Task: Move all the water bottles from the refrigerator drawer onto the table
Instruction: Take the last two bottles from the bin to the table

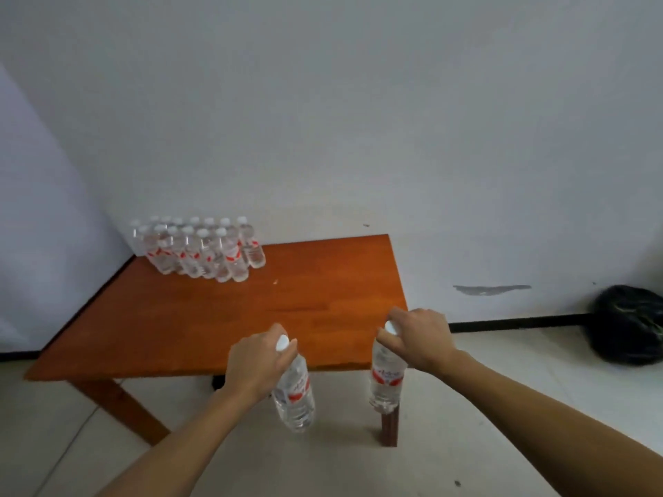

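Orange wooden counter [287, 303], cluster of water bottles [201, 251] upright at far left corner. Left hand [256, 364] fingers clamped on left bottle [295, 396] by its cap, right hand [419, 337] likewise on right bottle [385, 378] (both hanging at near edge, not set down).

The bottle [294, 392] under the left hand [256, 367] was of clear, glossy plastic with a smooth white cap and a red and white label; the bottle [385, 380] under the right hand [421, 337] looked the same. Beyond both grips, the table [251, 310] was of orange-brown wood with a smooth, slightly shiny finish. The group of bottles [201, 251] far beyond the left grip was clear plastic too. The wall [358, 120] was matt, the bag [629, 326] glossy black plastic.
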`<state>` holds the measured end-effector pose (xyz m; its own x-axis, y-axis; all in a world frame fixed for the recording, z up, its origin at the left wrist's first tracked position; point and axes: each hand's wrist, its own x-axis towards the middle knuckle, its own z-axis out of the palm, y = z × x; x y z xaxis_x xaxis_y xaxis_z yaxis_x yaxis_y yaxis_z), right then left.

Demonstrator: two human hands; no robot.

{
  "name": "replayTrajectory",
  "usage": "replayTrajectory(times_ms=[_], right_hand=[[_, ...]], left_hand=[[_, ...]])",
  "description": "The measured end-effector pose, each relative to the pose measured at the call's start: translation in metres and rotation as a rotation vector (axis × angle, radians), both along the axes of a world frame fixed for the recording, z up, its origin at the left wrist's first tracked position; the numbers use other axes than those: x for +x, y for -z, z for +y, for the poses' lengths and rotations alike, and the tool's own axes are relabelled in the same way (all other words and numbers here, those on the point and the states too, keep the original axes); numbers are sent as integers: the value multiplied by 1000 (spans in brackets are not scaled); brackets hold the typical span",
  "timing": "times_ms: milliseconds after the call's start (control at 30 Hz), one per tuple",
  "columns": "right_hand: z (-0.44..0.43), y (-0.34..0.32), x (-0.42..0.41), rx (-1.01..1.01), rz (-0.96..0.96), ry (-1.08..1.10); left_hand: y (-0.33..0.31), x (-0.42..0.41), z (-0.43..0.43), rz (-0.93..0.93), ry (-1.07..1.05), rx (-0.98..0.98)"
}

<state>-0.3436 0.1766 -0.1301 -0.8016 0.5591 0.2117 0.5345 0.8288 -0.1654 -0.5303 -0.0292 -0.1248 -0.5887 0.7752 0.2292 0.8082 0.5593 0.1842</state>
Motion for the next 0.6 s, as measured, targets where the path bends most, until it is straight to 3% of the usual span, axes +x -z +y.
replayTrajectory(times_ms=[167,400,600], right_hand=[[47,5,-108,-65,10,-87],[102,6,-222,-56,-45,-130],[138,24,-308,-83,-39,-50]], left_hand=[[7,-92,34,0,-68,-76],[17,-202,75,-112,-164,13],[36,-305,120,-120,-92,-4]])
